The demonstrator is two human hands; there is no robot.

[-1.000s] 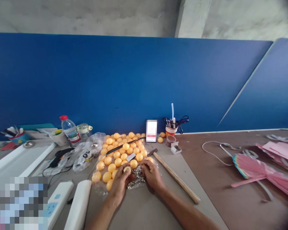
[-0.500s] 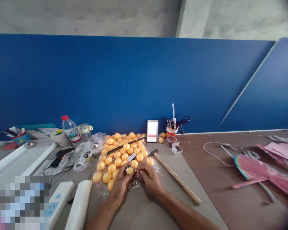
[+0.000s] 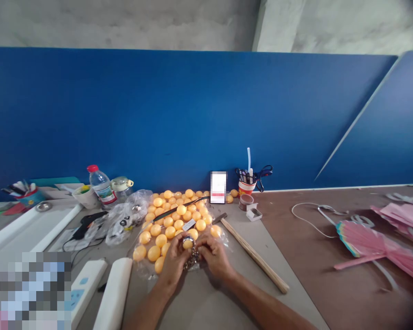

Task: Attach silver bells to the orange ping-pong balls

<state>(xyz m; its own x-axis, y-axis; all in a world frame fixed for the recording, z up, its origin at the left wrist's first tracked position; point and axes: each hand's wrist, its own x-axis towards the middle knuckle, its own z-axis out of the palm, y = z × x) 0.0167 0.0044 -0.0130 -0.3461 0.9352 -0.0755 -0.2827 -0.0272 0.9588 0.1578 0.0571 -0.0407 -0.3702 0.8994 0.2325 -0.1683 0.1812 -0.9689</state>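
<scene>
My left hand [image 3: 174, 262] is closed on the rim of a shiny silver ring [image 3: 188, 239], and an orange ball shows through its opening. Below the ring hangs a silver chain [image 3: 192, 262] of small, partly blurred links, between my two hands. My right hand [image 3: 213, 256] pinches at the chain's upper part with thumb and fingertips; the exact grip is hidden. Just beyond both hands lies a clear plastic bag of orange balls [image 3: 161, 240], with a black strap [image 3: 165, 214] and a small white label [image 3: 189, 224] on top.
A hammer [image 3: 254, 256] with a wooden handle lies to the right. Behind it stand a phone [image 3: 218, 188], a cup of pens [image 3: 247, 188] and a roll of tape [image 3: 246, 202]. A power strip [image 3: 86, 286], a bottle [image 3: 102, 187] and a glue gun [image 3: 86, 224] are left; pink fans [image 3: 371, 243] lie right.
The silver ring has tipped up and shows more of its round rim above my left fingers. The chain hangs more plainly between my hands, which have barely shifted.
</scene>
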